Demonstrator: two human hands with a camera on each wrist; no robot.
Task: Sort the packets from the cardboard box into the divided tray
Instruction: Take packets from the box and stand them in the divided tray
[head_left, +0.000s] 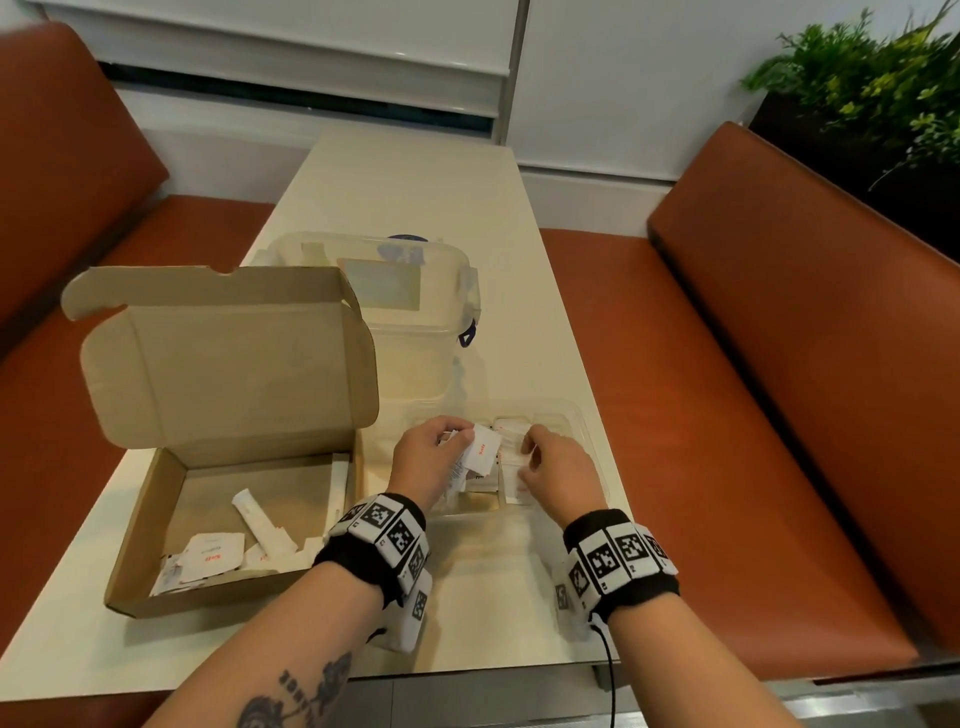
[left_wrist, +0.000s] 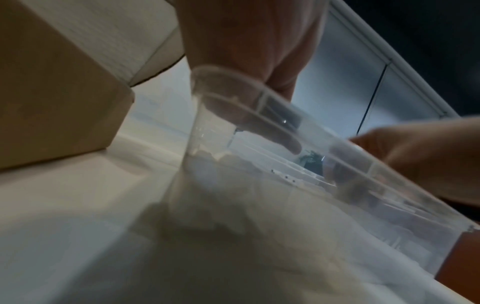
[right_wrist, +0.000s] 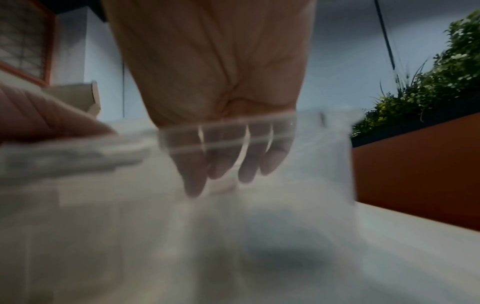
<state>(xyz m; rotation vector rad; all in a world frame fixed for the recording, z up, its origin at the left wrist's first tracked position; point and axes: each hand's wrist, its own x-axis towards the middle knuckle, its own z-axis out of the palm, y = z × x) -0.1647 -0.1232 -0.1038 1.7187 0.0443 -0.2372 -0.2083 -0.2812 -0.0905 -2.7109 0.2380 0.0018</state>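
The open cardboard box (head_left: 218, 499) sits at the left of the table, with several white packets (head_left: 213, 556) and a long stick packet (head_left: 257, 519) in its near end. The clear divided tray (head_left: 566, 410) lies to its right and holds white packets in its middle compartments. Over the tray's left part, my left hand (head_left: 436, 452) grips a bunch of packets, a white salt packet (head_left: 482, 448) with red print sticking out. My right hand (head_left: 550, 462) reaches into a middle compartment; its fingers (right_wrist: 193, 185) point straight down behind the tray rim (right_wrist: 228, 131) onto packets there.
A clear lidded plastic container (head_left: 415, 291) stands behind the box and tray. The box's lid (head_left: 223, 364) stands upright at the back. Orange bench seats (head_left: 779, 364) flank the table, and a plant (head_left: 872, 88) is at the far right.
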